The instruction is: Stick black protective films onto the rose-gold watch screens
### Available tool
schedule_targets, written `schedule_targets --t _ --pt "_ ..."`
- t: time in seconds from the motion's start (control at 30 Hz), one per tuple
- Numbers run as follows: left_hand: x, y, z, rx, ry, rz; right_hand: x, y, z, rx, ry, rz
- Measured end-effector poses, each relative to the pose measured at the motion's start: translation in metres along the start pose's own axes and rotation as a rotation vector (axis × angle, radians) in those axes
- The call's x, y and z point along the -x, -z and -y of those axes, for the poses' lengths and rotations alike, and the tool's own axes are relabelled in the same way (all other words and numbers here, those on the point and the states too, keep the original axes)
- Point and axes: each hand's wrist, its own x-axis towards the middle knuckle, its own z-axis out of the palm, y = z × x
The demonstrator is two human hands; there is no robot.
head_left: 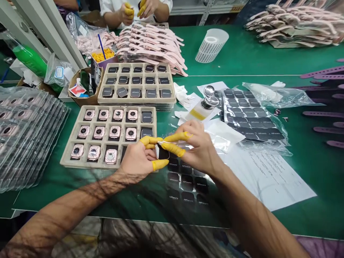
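Observation:
My left hand [136, 157], with yellow finger cots on its fingertips, holds a small square watch case [162, 152] by its edges, dark glass up. My right hand [199, 145], also in yellow finger cots, is pinched at the top edge of the watch. A bit of white material [160, 142] shows between its fingers, probably a wipe. Below both hands lies a clear sheet of black square screen films [187, 182]. To the left, a beige tray [91, 166] holds pink watch cases, mostly back side up, in its compartments.
Behind stands a second beige tray [135, 100] of dark-faced watches. A pump bottle [200, 109], papers [271, 179] and bagged films [249, 113] lie right. Stacked clear trays [27, 139] stand left. Pink straps [150, 44] pile up before a co-worker's hands [134, 12].

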Motion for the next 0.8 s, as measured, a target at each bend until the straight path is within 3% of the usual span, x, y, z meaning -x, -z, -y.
schedule_targets --t 0.17,0.23,0.4,0.53,0.7,0.8 --pt "0.0 0.0 0.003 -0.019 -0.034 0.005 0.001 -0.004 0.001 -0.01 -0.019 0.04" --pt "-0.001 0.0 0.003 -0.001 -0.039 -0.019 0.002 -0.007 0.003 0.05 -0.071 -0.01" --pt "-0.003 -0.001 0.001 0.039 -0.033 -0.047 0.005 -0.012 0.005 0.049 -0.036 -0.065" --pt "-0.003 -0.002 0.002 0.055 -0.024 -0.083 0.004 -0.014 0.004 0.094 -0.177 -0.215" --pt "0.0 -0.002 -0.001 0.007 -0.022 -0.066 0.001 -0.019 -0.001 0.043 -0.08 -0.177" --pt "0.002 -0.001 -0.007 0.051 0.018 -0.123 0.0 -0.022 -0.002 0.145 -0.162 -0.314"
